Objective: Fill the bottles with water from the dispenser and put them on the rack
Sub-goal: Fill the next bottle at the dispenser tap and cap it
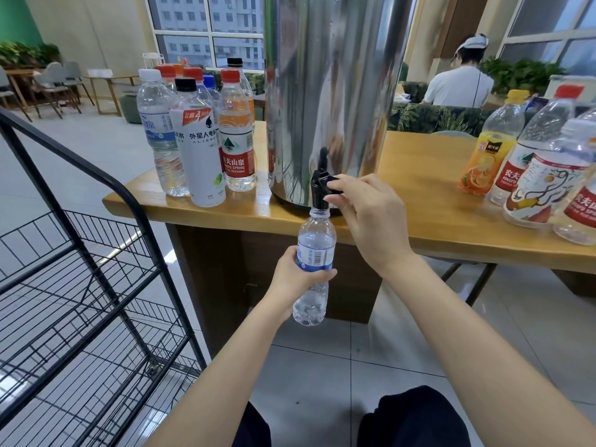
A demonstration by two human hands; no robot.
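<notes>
At the steel dispenser (329, 91), its top cut off, our left hand (295, 275) grips a clear bottle (314, 253) mouth-up under the black tap (320, 188), whose lever our right hand (364, 214) pinches; we cannot judge the water level.

I'm in an office-style break lounge: big windows (211, 33) onto tower blocks (180, 11), small tables (109, 79) with grey chairs (53, 80), potted plants (19, 51), a leaf-print sofa (435, 119).

The dispenser (332, 91) is silver, its tap (320, 188) black, the table (435, 201) honey-brown and the wire-grid rack (80, 253) black. The clear bottle (315, 243) has a blue-and-white label, the white bottle (201, 150) a black cap, the orange bottle (485, 159) a yellow one. The sofa (435, 119) bears a green leaf print.
</notes>
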